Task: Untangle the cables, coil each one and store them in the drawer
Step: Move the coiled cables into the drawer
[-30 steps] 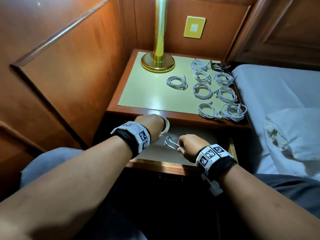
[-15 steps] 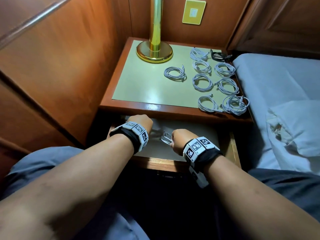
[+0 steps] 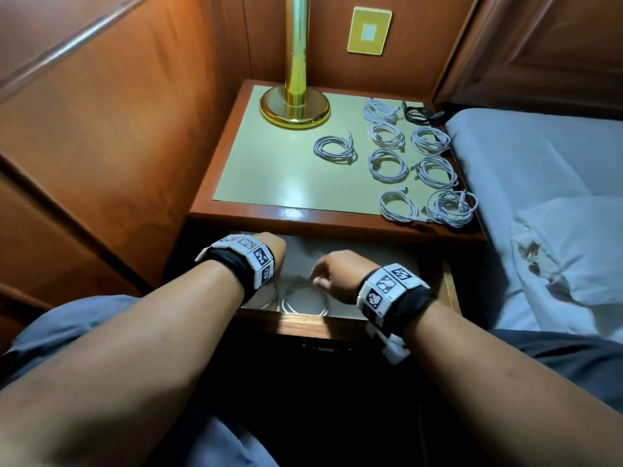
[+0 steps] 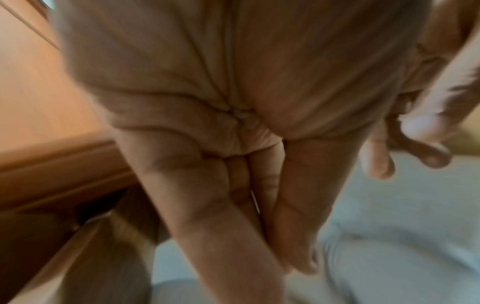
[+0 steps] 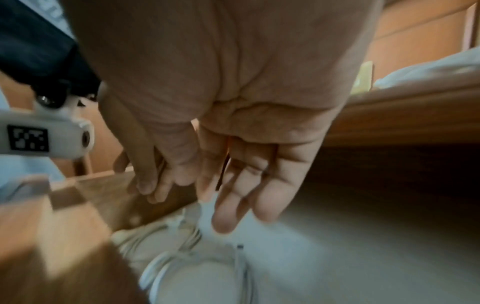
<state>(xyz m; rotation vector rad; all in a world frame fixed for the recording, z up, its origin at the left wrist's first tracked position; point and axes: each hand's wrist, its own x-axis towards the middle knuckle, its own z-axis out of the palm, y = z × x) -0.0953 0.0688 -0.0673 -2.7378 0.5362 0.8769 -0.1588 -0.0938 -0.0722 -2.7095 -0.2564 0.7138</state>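
Observation:
The nightstand drawer (image 3: 303, 323) stands open. A white coiled cable (image 3: 303, 299) lies flat on its pale floor near the front wall, and a second white coil (image 3: 268, 294) shows partly under my left wrist. My left hand (image 3: 269, 246) hovers over the drawer's left side with its fingers (image 4: 272, 226) straight, close together and holding nothing. My right hand (image 3: 332, 269) hangs just above the white coil (image 5: 202, 273) with relaxed fingers (image 5: 233, 205) and holds nothing. Several white coils (image 3: 387, 165) and one black coil (image 3: 419, 114) lie on the nightstand top.
A brass lamp base (image 3: 294, 107) stands at the back of the nightstand top (image 3: 269, 170). Wood panelling closes in the left side. A bed (image 3: 522, 163) with a pillow (image 3: 573, 247) lies to the right. My knees are under the drawer front.
Each hand was holding a white coil and lowered it into the drawer. Both have let go, the coils lie on the drawer floor, and the hands have lifted slightly.

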